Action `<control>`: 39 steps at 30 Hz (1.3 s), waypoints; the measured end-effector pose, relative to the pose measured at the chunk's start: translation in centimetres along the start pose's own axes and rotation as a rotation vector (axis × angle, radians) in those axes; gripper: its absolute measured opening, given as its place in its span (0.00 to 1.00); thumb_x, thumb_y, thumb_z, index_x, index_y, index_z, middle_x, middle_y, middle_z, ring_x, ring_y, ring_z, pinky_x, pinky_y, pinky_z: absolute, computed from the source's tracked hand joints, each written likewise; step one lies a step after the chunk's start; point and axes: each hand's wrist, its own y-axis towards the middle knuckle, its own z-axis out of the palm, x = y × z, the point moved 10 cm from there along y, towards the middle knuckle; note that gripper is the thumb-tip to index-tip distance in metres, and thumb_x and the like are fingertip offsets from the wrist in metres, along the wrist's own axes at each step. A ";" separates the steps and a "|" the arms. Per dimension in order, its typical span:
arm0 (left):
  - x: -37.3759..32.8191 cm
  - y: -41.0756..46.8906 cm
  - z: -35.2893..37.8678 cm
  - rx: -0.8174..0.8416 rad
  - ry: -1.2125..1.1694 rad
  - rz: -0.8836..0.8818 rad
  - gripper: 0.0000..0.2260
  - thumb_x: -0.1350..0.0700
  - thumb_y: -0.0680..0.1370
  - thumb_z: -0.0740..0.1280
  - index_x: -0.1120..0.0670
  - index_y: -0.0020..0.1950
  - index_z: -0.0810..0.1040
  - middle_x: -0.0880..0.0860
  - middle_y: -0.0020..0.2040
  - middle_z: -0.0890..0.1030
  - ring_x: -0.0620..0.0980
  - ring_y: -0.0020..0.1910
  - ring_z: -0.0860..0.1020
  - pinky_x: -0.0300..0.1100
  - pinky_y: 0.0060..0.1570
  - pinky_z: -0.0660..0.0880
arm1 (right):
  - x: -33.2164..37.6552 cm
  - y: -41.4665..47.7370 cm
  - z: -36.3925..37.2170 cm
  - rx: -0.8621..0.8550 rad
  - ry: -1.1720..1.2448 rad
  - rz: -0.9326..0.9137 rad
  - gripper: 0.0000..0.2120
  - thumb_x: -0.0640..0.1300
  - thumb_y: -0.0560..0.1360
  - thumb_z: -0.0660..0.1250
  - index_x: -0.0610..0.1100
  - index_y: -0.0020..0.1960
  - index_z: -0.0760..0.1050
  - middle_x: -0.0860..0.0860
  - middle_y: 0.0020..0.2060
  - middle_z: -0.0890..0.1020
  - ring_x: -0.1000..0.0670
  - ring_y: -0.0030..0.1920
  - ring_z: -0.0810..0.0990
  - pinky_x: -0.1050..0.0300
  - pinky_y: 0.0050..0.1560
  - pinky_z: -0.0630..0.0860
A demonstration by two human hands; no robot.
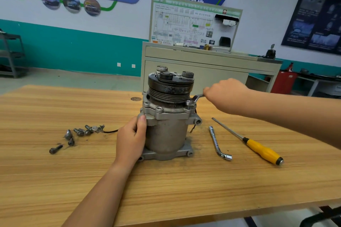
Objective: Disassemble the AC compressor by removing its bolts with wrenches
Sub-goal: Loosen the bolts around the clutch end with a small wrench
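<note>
At center left of the frame, dark loose bolts (77, 132) are lying on the wood-grain table (184, 190). The left hand (132, 138) is curling around the dull cast-metal compressor (166, 131), standing upright mid-frame; the right hand (227, 94) is gripping a slim steel wrench (197, 97) on a flange bolt (189, 102). Bracing firmly and keeping the wrench seated squarely looks wise.

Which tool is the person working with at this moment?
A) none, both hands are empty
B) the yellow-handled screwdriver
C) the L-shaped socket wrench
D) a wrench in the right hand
D: the right hand grips a wrench set against the upper flange of the compressor, while the screwdriver and the L-shaped socket wrench lie untouched on the table.
</note>
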 end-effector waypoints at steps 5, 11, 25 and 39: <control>0.1 -0.1 0.1 0.005 -0.005 -0.009 0.24 0.37 0.72 0.50 0.57 0.31 0.65 0.51 0.27 0.65 0.44 0.28 0.62 0.43 0.30 0.58 | 0.4 2.6 0.0 -0.266 0.163 0.019 0.15 0.33 0.76 0.57 0.40 0.63 0.67 0.45 0.49 0.78 0.45 0.49 0.77 0.56 0.40 0.68; -0.1 0.0 0.1 0.005 -0.020 -0.013 0.20 0.38 0.72 0.51 0.53 0.30 0.62 0.48 0.26 0.63 0.44 0.27 0.62 0.40 0.29 0.56 | -2.3 0.5 -0.4 -0.380 0.421 0.204 0.12 0.42 0.81 0.52 0.42 0.62 0.67 0.48 0.39 0.78 0.45 0.39 0.77 0.55 0.34 0.69; -0.4 0.0 -0.1 0.011 0.071 0.001 0.25 0.37 0.71 0.48 0.57 0.31 0.66 0.50 0.26 0.66 0.45 0.27 0.64 0.43 0.29 0.58 | 1.1 -6.1 -1.8 0.037 0.267 0.154 0.09 0.39 0.78 0.55 0.46 0.57 0.68 0.52 0.30 0.66 0.54 0.28 0.65 0.61 0.25 0.61; -0.6 0.0 -0.1 0.030 0.086 0.002 0.30 0.36 0.71 0.48 0.64 0.34 0.70 0.56 0.27 0.68 0.50 0.29 0.66 0.46 0.31 0.60 | 0.7 -5.0 -1.8 0.014 -0.016 0.002 0.13 0.45 0.80 0.52 0.43 0.63 0.64 0.52 0.26 0.67 0.54 0.25 0.64 0.61 0.22 0.58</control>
